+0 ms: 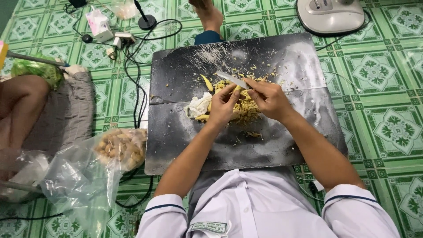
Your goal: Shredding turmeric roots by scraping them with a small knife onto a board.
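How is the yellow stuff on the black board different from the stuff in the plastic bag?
The pile on the black board is bright yellow shreds, loose and spread under the hands. The pieces in the plastic bag are pale brown whole lumps, bunched together on the floor. Both look like ginger-type roots, though that is uncertain.

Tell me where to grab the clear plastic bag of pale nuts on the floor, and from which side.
Take the clear bag by its loose, crumpled empty end toward the lower left, coming from that side. The nuts are bunched at the end nearest the dark board, so the slack film away from them probably gathers easily in the fingers, and the load would hang below the grip.
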